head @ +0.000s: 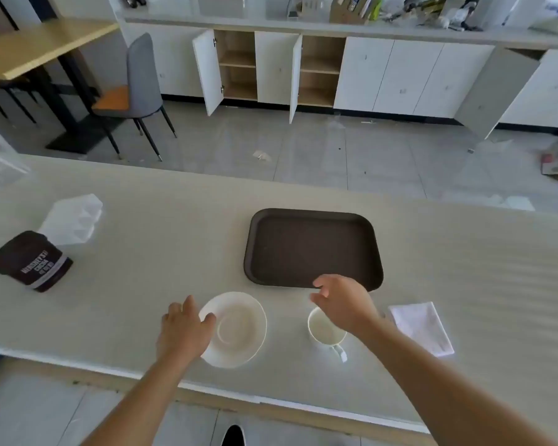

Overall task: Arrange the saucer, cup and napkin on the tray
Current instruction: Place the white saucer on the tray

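Broad pale counter [174, 226], with the dark brown tray [313, 249] lying bare toward the far side, centre-right. Nothing placed on it yet, so likely the first step: lift the saucer across.

White saucer [236, 329] flat on the counter, near and left of the tray. Left hand [184, 329] at its left rim, fingers spread, thumb [208, 318] lying over the rim; no firm grip closed as yet. Best to slide fingertips under the rim, pinch with the thumb on top, lift level and set down well inside the tray, leaving room beside it for the napkin.

White cup [324, 328] upright just right of the saucer, handle pointing near. Right hand [340, 302] hovering above its far rim, loosely curled, holding nothing. Folded white napkin [421, 326] further right, apart from the cup.

Left fingertips beneath the rim hidden. Cup's far rim covered by the right hand; contact there possibly none, hard to tell.
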`<state>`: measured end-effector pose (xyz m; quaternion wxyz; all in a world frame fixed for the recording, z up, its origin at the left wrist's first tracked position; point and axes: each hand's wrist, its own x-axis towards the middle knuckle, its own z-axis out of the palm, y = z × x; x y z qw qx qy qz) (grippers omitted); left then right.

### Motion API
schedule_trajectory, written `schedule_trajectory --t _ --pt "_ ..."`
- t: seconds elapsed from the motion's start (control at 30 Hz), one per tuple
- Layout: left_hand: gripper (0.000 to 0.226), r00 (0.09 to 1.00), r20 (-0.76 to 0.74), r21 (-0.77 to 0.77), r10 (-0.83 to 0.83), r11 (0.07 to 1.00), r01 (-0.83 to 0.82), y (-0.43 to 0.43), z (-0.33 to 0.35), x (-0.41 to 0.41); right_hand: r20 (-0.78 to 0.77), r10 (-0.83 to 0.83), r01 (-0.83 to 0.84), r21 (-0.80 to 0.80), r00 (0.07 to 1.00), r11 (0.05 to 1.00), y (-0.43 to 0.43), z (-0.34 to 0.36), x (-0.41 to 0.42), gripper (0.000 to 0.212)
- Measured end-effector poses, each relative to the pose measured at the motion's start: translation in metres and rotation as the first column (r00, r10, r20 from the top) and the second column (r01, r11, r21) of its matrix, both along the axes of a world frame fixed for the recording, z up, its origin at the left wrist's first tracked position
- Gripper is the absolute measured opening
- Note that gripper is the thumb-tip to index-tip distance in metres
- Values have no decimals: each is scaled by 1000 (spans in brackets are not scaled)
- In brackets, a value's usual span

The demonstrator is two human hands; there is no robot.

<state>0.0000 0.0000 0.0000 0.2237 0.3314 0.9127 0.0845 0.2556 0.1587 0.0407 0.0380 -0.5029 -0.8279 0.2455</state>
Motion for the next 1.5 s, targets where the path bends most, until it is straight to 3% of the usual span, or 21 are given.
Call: schedule_trajectory --t 0.13,0.37,0.6,0.8,1.03,1.13,1.23,1.33,1.5 --pt "41 989 93 -17 118 993 -117 -6 -7 2 60 128 -124 -63 990 990 -14 -8 -40 26" --pt "50 898 364 67 248 954 -291 -8 -8 6 202 307 -278 -157 930 948 -24 -33 -93 17" --pt "32 667 675 109 316 851 -514 -5 -4 9 182 180 -115 -319 967 941 -28 -49 -114 28" --pt "24 600 753 160 269 810 -564 -1 7 -4 97 73 -35 -343 993 939 -19 -33 -118 28" --pt "5 641 759 258 111 853 -453 57 33 -15 60 -117 129 -277 991 952 22 -8 -114 9" --pt "14 651 753 272 96 855 -442 88 37 -11 45 -182 188 -284 982 940 48 -7 -110 8" --pt "6 663 740 265 111 859 -439 115 39 -5 12 -221 214 -306 975 928 72 -13 -108 8" --pt "22 679 721 231 136 878 -420 135 36 1 3 -244 231 -336 970 913 92 -22 -105 10" --pt "18 715 686 205 137 906 -370 162 30 12 28 -292 280 -384 956 880 115 -36 -98 14"
